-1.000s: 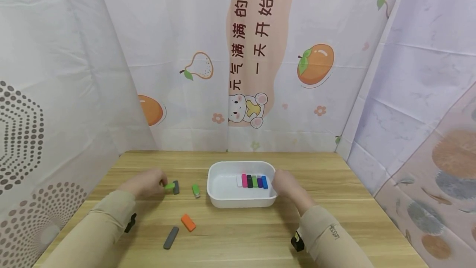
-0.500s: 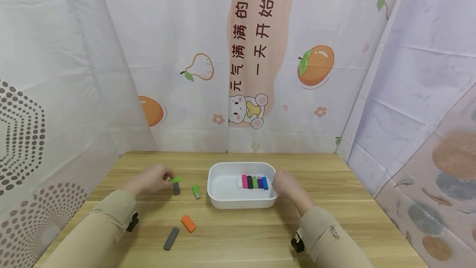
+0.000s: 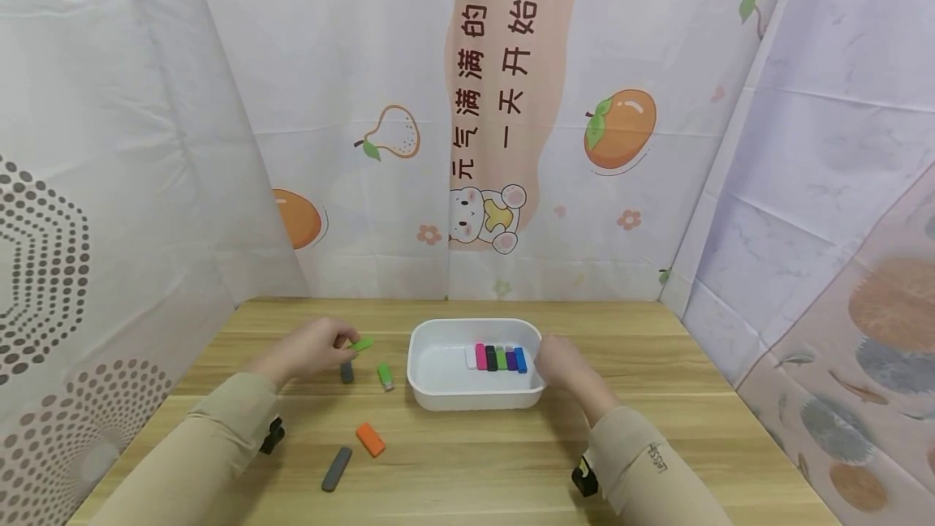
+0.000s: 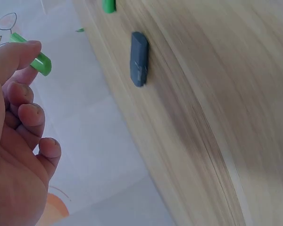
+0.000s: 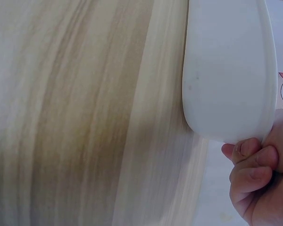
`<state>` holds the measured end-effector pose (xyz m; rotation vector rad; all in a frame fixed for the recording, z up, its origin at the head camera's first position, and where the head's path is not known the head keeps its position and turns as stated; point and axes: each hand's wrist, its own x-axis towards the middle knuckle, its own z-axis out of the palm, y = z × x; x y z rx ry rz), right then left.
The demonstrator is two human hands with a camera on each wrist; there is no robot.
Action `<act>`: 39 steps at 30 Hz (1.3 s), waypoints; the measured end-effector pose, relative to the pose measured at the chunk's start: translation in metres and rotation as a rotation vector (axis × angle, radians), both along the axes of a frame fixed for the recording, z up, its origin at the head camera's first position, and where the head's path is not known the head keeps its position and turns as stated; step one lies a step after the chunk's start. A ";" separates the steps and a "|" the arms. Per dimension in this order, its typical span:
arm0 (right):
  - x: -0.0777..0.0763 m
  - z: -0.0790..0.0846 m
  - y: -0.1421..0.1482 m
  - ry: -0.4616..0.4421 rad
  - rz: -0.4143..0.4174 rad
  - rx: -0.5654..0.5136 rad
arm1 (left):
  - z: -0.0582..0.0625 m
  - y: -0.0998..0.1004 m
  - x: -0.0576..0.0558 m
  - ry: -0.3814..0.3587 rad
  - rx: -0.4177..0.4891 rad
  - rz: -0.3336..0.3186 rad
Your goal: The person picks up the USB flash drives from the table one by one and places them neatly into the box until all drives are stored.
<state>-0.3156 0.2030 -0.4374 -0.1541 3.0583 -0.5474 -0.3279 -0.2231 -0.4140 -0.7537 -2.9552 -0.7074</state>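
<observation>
My left hand (image 3: pixel 312 346) pinches a green USB stick (image 3: pixel 362 343) between thumb and index finger, raised over the left part of the table. In the left wrist view the same green stick (image 4: pixel 43 65) tilts, and the other fingers are curled loosely. Just below that hand lies a dark grey USB stick (image 3: pixel 346 372). Another green USB stick (image 3: pixel 385 377), metal plug showing, lies to its right. My right hand (image 3: pixel 562 365) grips the right end of a white plastic tray (image 3: pixel 475 401); in the right wrist view its curled fingers (image 5: pixel 255 175) are at the tray's end.
Inside the tray, several sticks stand in a row toward the right: white, pink (image 3: pixel 480 356), black, green, purple and blue (image 3: pixel 520 360). An orange stick (image 3: pixel 370 439) and a grey stick (image 3: pixel 337 469) lie on the wooden table (image 3: pixel 467 461) nearer me. A patterned curtain (image 3: pixel 365 209) hangs behind.
My left hand has lifted the green stick up off the dark grey one and moved it right toward the tray. The right hand and tray have stayed in place.
</observation>
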 end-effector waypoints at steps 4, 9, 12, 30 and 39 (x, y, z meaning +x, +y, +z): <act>0.000 0.000 0.000 -0.031 -0.018 -0.023 | 0.002 0.009 0.000 0.008 0.019 -0.014; -0.001 -0.001 0.000 -0.041 -0.017 -0.017 | 0.004 0.020 0.000 0.019 0.031 -0.042; -0.001 -0.001 0.000 -0.037 -0.015 -0.008 | 0.007 0.026 0.001 0.021 0.037 -0.057; -0.001 -0.003 0.001 -0.029 -0.005 -0.002 | 0.025 0.060 -0.005 0.014 0.057 -0.068; 0.000 0.000 0.001 -0.025 -0.004 0.003 | 0.038 0.080 -0.009 -0.021 0.032 -0.058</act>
